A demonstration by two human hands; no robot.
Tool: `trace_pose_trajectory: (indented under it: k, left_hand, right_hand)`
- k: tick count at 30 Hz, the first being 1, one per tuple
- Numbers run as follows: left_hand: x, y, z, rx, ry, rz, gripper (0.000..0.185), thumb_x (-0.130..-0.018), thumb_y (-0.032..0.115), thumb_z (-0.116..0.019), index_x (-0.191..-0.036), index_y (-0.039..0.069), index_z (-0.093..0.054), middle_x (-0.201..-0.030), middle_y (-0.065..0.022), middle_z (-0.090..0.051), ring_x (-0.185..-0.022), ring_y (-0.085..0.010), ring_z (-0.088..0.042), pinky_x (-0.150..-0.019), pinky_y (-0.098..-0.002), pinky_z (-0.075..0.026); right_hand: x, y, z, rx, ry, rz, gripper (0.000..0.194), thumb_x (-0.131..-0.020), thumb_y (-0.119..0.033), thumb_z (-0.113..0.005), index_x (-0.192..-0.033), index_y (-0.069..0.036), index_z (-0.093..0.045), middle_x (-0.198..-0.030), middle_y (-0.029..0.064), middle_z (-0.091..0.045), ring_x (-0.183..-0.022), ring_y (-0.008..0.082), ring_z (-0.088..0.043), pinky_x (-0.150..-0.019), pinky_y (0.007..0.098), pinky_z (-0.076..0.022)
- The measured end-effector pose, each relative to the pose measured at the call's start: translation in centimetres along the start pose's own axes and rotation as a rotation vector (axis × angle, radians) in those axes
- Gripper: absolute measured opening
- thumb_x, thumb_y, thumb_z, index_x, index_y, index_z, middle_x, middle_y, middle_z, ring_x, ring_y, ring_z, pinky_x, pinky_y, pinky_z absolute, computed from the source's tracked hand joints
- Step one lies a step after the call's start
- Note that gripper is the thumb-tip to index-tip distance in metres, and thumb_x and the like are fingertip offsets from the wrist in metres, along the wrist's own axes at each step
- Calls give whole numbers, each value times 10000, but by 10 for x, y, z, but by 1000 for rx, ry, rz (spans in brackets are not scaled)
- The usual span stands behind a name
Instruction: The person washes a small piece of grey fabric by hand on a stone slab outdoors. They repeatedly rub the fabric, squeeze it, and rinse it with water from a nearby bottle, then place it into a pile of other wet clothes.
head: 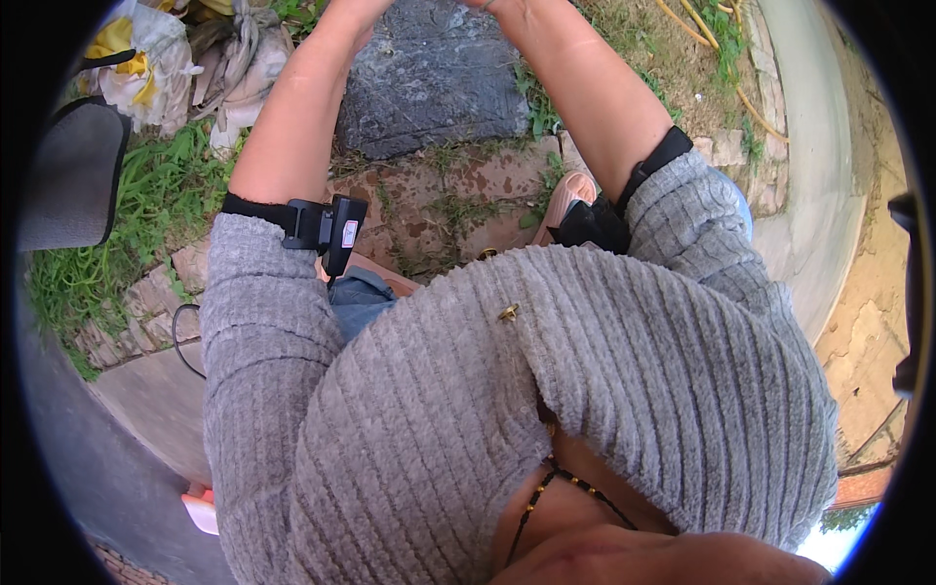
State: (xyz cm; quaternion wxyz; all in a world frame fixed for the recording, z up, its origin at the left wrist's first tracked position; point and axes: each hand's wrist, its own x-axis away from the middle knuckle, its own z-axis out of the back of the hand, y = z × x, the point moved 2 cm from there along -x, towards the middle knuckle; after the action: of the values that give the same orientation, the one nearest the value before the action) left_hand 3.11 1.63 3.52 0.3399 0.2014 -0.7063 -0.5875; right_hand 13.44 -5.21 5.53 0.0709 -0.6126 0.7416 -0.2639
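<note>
Both of my hands lie beyond the top edge; only my forearms and wrists show, reaching forward. Between the forearms lies a dark grey slab (435, 88) with a worn, scuffed surface, its near edge resting by the brick paving (490, 172). A black strap with a small black device (340, 232) is around my left forearm, just past the rolled-up grey sleeve. Another black strap (654, 164) circles my right arm, with a black device (592, 225) below it. What my hands hold or touch is hidden.
Crumpled plastic bags and cloth (150, 66) lie at the upper left, near a grey flat panel (69, 175) and green grass (157, 186). A yellow hose (757, 113) runs at the upper right beside a concrete strip (819, 146). A pink sandal (570, 194) shows beneath me.
</note>
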Motion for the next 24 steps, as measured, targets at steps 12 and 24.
trace_pose_trajectory:
  k: [12, 24]
  left_hand:
    - [4, -5, -5, -113, 13, -284, 170, -818, 209, -590, -802, 40, -585, -688, -51, -589, -617, -121, -548, -569, -284, -447]
    - [2, -14, 12, 474, 80, 67, 209, -913, 238, -441, -1023, 74, -508, -937, -43, -590, -844, -157, -545, -698, -313, -410]
  right_hand:
    - [-11, 16, 26, 153, 165, 156, 193, -899, -165, -453, -1039, -52, -522, -875, 90, -576, -790, 201, -570, -721, 336, -484]
    - [-2, 8, 29, 640, 411, 191, 338, -876, -314, -420, -1082, -71, -533, -922, 45, -572, -810, 175, -540, -684, 333, -436]
